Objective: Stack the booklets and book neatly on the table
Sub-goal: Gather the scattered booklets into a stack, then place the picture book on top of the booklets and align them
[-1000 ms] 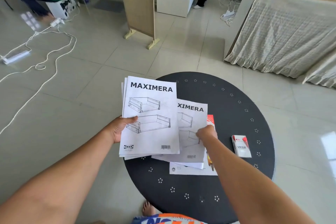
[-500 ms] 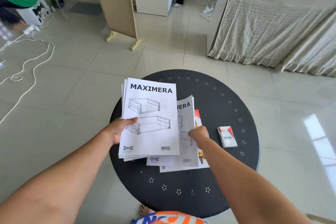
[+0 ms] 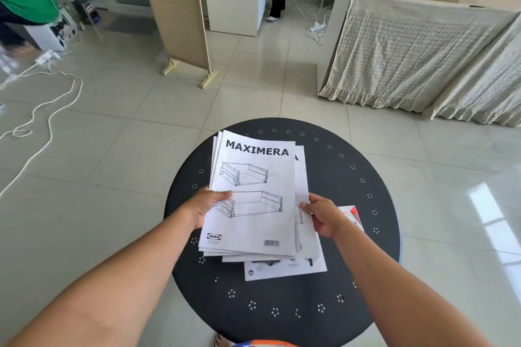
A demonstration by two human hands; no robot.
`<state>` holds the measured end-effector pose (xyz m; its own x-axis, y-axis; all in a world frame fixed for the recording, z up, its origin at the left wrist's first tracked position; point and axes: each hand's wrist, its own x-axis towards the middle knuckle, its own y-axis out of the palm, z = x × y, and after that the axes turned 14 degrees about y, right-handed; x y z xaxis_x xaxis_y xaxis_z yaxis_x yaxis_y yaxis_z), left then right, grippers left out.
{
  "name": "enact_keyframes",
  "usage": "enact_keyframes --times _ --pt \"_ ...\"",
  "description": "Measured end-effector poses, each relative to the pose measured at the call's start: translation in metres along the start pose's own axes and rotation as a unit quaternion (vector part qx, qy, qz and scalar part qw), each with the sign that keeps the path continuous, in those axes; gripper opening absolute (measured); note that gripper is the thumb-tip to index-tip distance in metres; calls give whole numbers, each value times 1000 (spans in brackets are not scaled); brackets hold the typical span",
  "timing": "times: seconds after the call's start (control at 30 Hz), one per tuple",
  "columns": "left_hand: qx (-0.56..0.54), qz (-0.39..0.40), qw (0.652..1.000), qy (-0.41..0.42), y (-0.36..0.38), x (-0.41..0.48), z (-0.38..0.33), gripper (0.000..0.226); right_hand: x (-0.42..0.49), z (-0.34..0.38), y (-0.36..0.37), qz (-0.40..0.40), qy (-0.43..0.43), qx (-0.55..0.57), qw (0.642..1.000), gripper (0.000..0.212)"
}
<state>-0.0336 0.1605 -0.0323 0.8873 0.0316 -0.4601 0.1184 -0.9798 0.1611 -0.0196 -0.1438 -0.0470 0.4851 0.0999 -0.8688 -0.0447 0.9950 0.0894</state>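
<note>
Over the round black table (image 3: 332, 313) I hold a bundle of white MAXIMERA booklets (image 3: 253, 177). My left hand (image 3: 207, 204) grips the bundle's left edge, thumb on the top cover. My right hand (image 3: 321, 215) pinches the right edge of a second MAXIMERA booklet (image 3: 303, 177) that lies just under the top one, offset to the right. Beneath the bundle a white leaflet (image 3: 284, 269) lies flat on the table, its lower edge sticking out. The book is hidden under the papers.
A red and white small pack (image 3: 352, 213) lies on the table right of my right hand. Beyond the table are a wooden screen (image 3: 180, 17), a cloth-covered cabinet (image 3: 408, 51), white cables (image 3: 48, 110) on the tiled floor, and people standing at the back.
My left hand brought its bundle rightwards over the table. My right hand lifted the second booklet and slid it left under the top one, so the two now nearly overlap.
</note>
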Motion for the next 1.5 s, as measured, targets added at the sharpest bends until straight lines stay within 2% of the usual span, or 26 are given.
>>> enact_keyframes --times 0.07,0.13,0.2,0.3,0.4,0.47,0.5,0.57,0.63,0.73,0.83,0.97,1.1,1.27,1.37,1.5 --pt "14 -29 999 40 14 3 -3 53 -2 3 -1 8 -8 -2 1000 36" --pt "16 -48 997 65 28 2 -4 56 -6 6 0 21 -24 2 999 36" --pt "-25 -43 998 48 35 2 -1 60 -9 7 1 40 -37 -7 998 38" --pt "-92 -2 996 -21 38 -1 -1 57 -14 11 2 71 -40 -12 997 41" --pt "-106 14 994 -24 42 0 -1 55 -20 18 -6 105 -37 29 993 36" --pt "-99 11 995 -14 47 3 -3 55 -22 22 -11 119 -26 69 990 61" --pt "-95 14 995 -5 51 4 -5 57 -23 25 -11 122 -39 68 989 64" --pt "-98 30 994 21 62 4 -13 53 -28 30 -5 103 -90 47 990 47" --pt "-92 56 993 54 71 3 -26 46 -35 36 -2 62 -132 43 988 39" --pt "-29 103 987 124 77 0 -53 61 -44 48 -2 48 -173 53 982 26" --pt "27 104 979 173 74 -1 -67 65 -49 53 -3 53 -219 38 974 30" --pt "49 88 977 187 71 -7 -62 51 -47 43 -4 32 -242 -15 970 51" --pt "63 75 979 180 68 -8 -56 38 -44 35 -6 18 -212 -78 974 48" --pt "78 104 980 149 62 0 -41 50 -36 36 -8 15 -224 -127 966 48" --pt "83 92 982 143 63 4 -33 51 -32 36 -5 13 -227 -128 965 40" --pt "89 67 980 164 71 4 -38 39 -31 40 -2 8 -231 -91 969 39"
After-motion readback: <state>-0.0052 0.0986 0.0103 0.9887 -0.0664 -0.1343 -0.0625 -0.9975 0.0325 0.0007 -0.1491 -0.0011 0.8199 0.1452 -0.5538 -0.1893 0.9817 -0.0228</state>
